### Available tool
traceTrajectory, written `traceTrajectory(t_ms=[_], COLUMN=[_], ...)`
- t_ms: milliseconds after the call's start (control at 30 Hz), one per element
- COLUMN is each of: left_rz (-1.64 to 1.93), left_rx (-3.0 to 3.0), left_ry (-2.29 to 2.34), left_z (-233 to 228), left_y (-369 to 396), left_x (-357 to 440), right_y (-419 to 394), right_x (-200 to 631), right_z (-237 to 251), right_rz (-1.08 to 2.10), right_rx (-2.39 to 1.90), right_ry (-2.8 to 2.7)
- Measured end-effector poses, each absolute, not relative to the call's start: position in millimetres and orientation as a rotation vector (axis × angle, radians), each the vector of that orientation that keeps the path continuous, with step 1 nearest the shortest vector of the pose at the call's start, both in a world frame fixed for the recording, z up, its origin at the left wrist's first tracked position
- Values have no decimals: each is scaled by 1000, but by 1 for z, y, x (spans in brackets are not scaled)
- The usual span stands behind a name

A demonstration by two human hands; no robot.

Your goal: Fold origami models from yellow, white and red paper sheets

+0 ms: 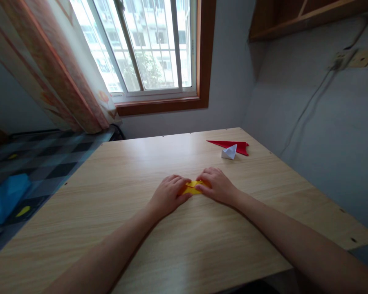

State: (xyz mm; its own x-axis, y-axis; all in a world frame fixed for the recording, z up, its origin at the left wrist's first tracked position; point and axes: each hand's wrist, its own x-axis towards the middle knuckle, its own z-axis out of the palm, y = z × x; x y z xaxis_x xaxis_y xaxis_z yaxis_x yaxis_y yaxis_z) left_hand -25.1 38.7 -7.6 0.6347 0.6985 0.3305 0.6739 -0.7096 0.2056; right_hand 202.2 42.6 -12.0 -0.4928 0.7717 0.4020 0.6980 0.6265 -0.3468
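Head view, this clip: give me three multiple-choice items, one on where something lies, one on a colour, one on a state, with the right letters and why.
1. Where does the red folded paper lie on the table?
A. At the far right, beside the small white folded paper
B. Under the left hand
C. On the near edge

2. What colour is the paper under the hands?
A. Blue
B. Yellow
C. Green

3. How is the yellow paper being handled?
A. Lifted into the air
B. Pressed flat on the table by both hands
C. Lying untouched

Answers:
1. A: the red piece sits at the far right, touching the white one.
2. B: yellow shows between the fingers.
3. B: the left hand and right hand both rest on it, one at either end, against the tabletop.
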Motion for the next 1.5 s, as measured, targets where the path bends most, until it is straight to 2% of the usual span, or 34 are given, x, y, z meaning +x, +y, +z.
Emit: traceTrajectory(t_ms=[167, 433, 600, 1233, 1500], left_rz=[618, 852, 981, 1003, 906], left_rx=[2864, 2982, 3012, 3090, 3091], left_ry=[1116, 1106, 1070, 854, 1046], left_z=[-6, -6, -8, 2, 2], left_y=[37, 32, 35, 33, 29], left_x=[-24, -20, -21, -22, -5], right_y=[43, 43, 47, 45, 38], right_x=[199, 199, 200, 193, 197], right_z=[-13, -12, -14, -20, -14], right_rz=[308, 765, 946, 953, 1005], right_rx=[-1160, -1158, -1106, -1038, -975], right_ry=[-2230, -1923, -1804, -1907, -1943])
